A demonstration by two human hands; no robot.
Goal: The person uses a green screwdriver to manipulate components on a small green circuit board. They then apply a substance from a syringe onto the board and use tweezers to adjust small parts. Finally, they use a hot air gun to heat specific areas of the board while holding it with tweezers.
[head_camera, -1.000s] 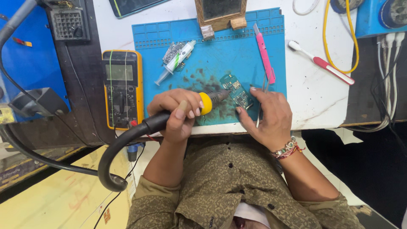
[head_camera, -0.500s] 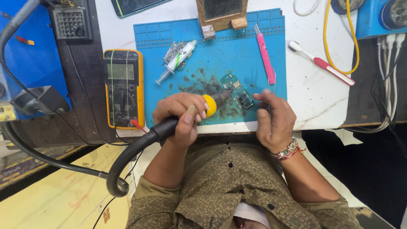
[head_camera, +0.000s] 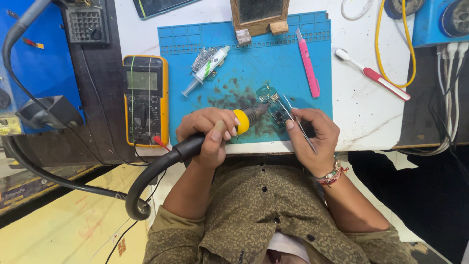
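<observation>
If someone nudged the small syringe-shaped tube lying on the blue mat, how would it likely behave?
The syringe tube looks round-bodied, so it would probably roll sideways on the blue mat. It seems small and likely light, sliding easily. It lies against a small packet, which may check rolling that way.

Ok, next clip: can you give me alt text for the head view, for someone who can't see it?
Seen from above, a person's left hand holds a hot-air wand with a yellow collar, nozzle at a small green circuit board on a blue work mat, while the right hand holds tweezers over the board. A yellow multimeter lies left of the mat.
</observation>
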